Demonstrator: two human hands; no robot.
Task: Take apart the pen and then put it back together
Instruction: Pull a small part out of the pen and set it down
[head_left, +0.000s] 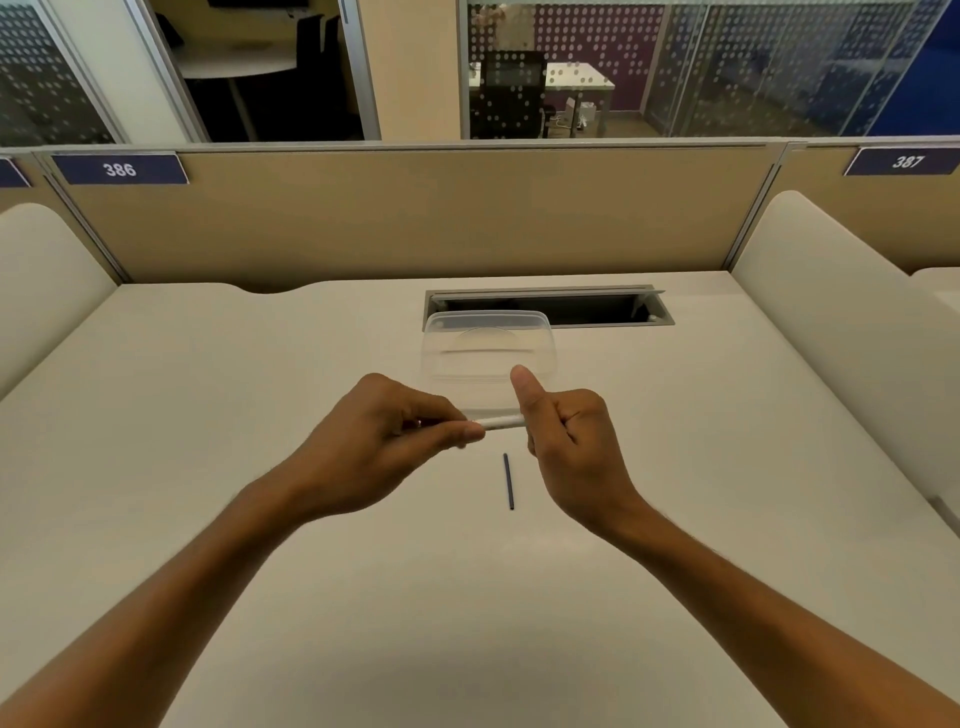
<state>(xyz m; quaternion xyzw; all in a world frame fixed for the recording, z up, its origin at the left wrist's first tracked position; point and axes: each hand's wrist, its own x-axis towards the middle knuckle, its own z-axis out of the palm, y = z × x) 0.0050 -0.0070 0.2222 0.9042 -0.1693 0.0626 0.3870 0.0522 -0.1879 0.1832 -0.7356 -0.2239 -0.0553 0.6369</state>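
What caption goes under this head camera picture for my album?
Both hands, left and right, hold a white pen barrel above the desk; its dark refill lies below.

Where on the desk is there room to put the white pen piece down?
Bare desk lies left of the left hand, toward the cream side panel, and right of the right hand. The near desk between the forearms is bare too. It is crowded in the middle: the thin dark refill, the clear plastic container and the cable slot.
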